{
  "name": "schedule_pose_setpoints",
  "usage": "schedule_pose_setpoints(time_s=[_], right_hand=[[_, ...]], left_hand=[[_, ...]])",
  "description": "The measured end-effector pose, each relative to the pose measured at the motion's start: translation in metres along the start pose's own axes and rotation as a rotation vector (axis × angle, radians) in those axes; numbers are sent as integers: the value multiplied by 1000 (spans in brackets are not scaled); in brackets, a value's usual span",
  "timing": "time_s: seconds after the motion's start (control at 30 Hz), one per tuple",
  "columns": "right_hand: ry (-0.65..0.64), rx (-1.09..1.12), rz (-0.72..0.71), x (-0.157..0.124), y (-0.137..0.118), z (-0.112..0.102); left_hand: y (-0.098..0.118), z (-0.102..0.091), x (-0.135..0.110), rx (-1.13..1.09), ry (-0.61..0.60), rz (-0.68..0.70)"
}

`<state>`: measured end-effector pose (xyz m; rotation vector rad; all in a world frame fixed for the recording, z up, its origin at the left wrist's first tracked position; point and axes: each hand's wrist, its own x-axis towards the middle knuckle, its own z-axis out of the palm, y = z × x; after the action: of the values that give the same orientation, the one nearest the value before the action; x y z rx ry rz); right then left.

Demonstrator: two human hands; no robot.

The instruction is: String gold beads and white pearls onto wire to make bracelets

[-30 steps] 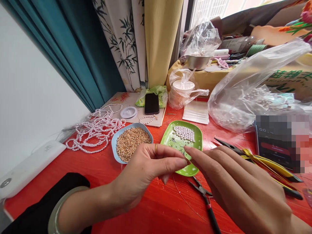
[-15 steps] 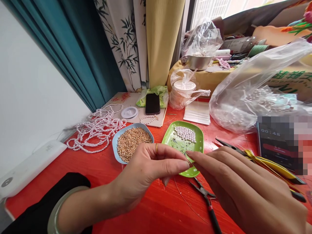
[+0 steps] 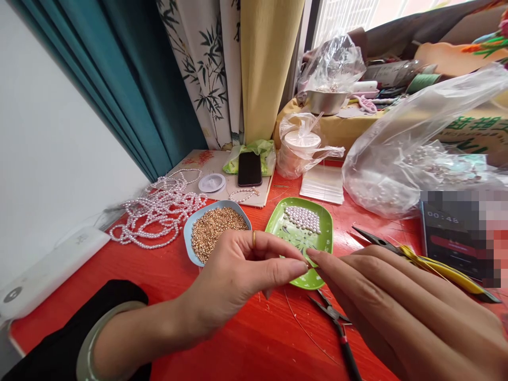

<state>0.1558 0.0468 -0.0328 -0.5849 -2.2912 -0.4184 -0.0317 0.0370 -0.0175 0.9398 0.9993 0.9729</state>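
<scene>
My left hand (image 3: 246,270) is closed in a pinch, thumb against index finger. At those fingertips is a tiny goldish bit, too small to name. The fingertips of my right hand (image 3: 400,296) meet it there; its thumb is hidden behind the fingers. Below both hands, a thin thread (image 3: 301,320) curves over the red table. Just beyond the fingertips lies a green tray (image 3: 273,227) with a cluster of white pearl beads (image 3: 302,219). Left of it stands a blue bowl (image 3: 190,248) of small gold beads (image 3: 214,227).
Black-handled pliers (image 3: 344,338) lie between my hands, and yellow-handled pliers (image 3: 440,267) are beyond the right one. Strands of pearl beads (image 3: 159,211) are heaped at left. A phone (image 3: 250,169), a spool (image 3: 211,183) and a clear plastic bag (image 3: 377,174) sit farther back.
The right hand's fingers have shifted slightly down and right, and the view has moved a little. Both hands stay together at the fingertips.
</scene>
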Motion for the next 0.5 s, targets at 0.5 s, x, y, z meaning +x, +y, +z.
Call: schedule_pose_setpoints(time_s=[0.5], right_hand=[[62,-59,-58,-3,-1,4]], left_hand=[[-1,0,0,28,20,-30]])
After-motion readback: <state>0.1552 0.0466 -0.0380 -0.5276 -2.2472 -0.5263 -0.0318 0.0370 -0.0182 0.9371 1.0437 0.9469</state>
